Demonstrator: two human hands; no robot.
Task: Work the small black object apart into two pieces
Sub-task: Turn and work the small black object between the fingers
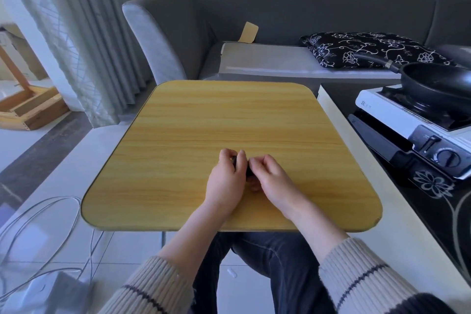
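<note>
The small black object (pixel 248 170) sits pinched between both hands, mostly hidden by fingers, only a dark sliver showing. Left hand (pixel 226 176) curls around its far end, right hand (pixel 270 176) grips the near side, both closed tight just above the worktop (pixel 229 115). No gap visible, so I judge it's still one piece; the separation remains.
</note>
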